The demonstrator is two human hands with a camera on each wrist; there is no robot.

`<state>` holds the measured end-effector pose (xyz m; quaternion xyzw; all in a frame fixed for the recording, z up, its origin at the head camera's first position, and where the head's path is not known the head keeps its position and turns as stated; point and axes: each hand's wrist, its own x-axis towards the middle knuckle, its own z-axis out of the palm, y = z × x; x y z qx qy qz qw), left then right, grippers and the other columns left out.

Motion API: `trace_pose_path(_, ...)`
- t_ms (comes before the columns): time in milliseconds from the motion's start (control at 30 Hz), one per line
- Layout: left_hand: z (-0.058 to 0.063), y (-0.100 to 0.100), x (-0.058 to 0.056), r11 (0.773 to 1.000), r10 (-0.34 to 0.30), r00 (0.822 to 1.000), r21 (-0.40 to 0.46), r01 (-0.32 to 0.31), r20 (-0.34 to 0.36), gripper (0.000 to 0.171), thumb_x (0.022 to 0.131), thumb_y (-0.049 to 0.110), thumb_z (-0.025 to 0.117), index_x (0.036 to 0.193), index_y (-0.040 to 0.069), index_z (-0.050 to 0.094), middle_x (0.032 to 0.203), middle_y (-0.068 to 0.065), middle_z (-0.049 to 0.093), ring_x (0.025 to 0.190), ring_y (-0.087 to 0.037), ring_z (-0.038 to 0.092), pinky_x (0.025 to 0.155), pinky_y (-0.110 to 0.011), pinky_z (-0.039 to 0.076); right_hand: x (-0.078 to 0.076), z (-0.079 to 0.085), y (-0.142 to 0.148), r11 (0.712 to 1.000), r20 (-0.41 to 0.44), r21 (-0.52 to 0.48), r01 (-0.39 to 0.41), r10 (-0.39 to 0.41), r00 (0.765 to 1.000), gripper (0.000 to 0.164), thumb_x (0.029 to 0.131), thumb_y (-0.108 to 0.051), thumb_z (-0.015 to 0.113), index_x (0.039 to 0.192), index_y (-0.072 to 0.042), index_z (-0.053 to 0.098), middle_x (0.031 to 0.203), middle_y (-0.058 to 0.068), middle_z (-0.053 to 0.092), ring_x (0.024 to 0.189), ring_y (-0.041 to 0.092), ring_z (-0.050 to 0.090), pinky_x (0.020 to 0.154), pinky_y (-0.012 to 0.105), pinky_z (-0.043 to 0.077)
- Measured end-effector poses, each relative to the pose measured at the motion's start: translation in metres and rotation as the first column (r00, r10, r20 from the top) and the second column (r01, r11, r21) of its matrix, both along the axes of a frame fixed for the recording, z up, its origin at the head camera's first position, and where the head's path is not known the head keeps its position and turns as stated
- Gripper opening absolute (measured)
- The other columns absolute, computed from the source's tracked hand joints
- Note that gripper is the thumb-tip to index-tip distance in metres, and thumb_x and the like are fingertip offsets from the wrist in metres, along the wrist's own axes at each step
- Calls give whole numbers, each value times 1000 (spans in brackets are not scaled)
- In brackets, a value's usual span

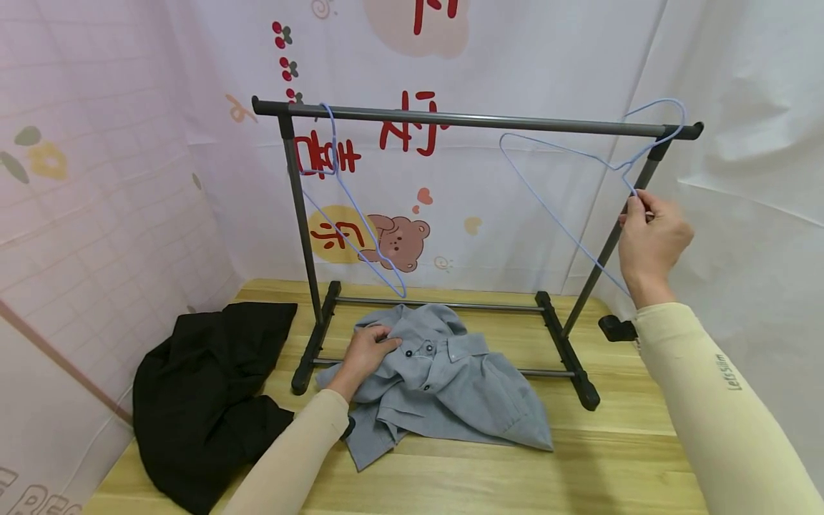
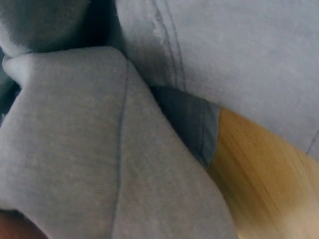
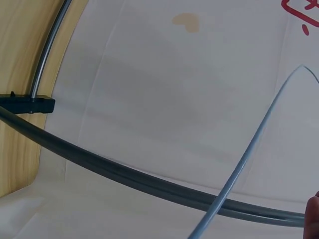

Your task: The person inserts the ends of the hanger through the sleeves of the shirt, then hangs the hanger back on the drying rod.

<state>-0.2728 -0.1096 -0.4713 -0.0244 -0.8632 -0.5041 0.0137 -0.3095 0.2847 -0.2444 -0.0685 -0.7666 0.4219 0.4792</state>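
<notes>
My right hand [image 1: 655, 239] pinches a light blue wire clothes hanger [image 1: 553, 214] by its shoulder, near the neck. The hanger's hook overlaps the right end of the rack's rail in the head view. In the right wrist view the hanger's wire [image 3: 244, 159] crosses the dark rack post [image 3: 124, 177]. A grey-blue button-up shirt [image 1: 463, 393] lies crumpled on the table, collar towards the rack. My left hand [image 1: 368, 352] grips the shirt near its collar, thumb and fingers on the cloth. Folds of the shirt [image 2: 75, 129] fill most of the left wrist view.
A dark metal garment rack [image 1: 476, 120] stands on the wooden table [image 1: 618, 465], its base bars behind and under the shirt. Another blue hanger [image 1: 360, 214] hangs near the rail's left end. Black clothing [image 1: 199, 400] lies at left. A black object [image 1: 616, 329] sits by the right wrist.
</notes>
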Motion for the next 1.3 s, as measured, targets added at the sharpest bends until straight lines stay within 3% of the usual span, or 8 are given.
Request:
trace_pose_path(233,1,0,1,1000,1,1000,9,-1,6,11,93,26,71,98,18,76,105,1,69,90,-17,62,77,-37,49,8,-11,3,999,-123,39,-37,41,992,23,99,-13,60,110,1,75,83,-18,49,68,-10,60,66,7,46)
trace_pose_path(433,3,1,1,1000,3,1000,3,-3,8,11,93,26,71,100,17,75,105,0,69,91,-18,62,78,-38,49,13,-42,12,992,-172,116,-43,63,983,19,97,-9,64,104,3,76,82,-21,51,68,-15,55,65,6,43)
trace_pose_path(633,1,0,-1,1000,4,1000,6,-4,5,11,93,25,71,99,17,75,103,1,70,89,-17,62,77,-37,49,14,-76,17,963,-204,254,-90,145,968,13,93,1,67,98,6,76,80,12,66,71,-18,52,64,4,39)
trace_pose_path(700,1,0,-1,1000,5,1000,10,-5,6,10,93,26,71,98,17,75,102,1,70,88,-16,62,76,-37,49,15,-86,19,940,-187,320,-117,184,965,12,92,2,67,98,8,75,81,20,67,73,-20,51,65,3,37)
trace_pose_path(833,1,0,-2,1000,3,1000,30,-3,9,10,93,25,72,98,17,75,102,1,69,88,-17,61,76,-37,49,19,-103,20,869,-121,457,-188,271,955,10,91,5,68,97,9,74,80,21,68,77,-18,51,68,2,36)
trace_pose_path(1067,0,1,-2,998,-15,1000,61,16,-9,13,93,23,72,100,13,75,101,0,69,89,-18,62,78,-38,49,23,-129,19,738,-2,604,-302,381,925,15,84,13,71,96,7,75,79,12,68,62,23,64,59,10,40)
trace_pose_path(1200,0,1,-2,994,-22,1000,111,24,-20,12,92,21,72,99,12,75,96,0,71,87,-18,62,77,-37,49,22,-143,17,700,75,628,-339,379,922,14,85,11,71,97,6,75,79,8,67,62,22,64,59,13,43)
trace_pose_path(1300,2,1,-2,988,-30,999,152,35,-33,11,92,19,73,99,12,76,96,0,72,88,-18,63,78,-36,50,21,-153,13,694,121,621,-364,374,919,12,85,9,71,96,4,75,78,6,66,63,20,63,61,15,43)
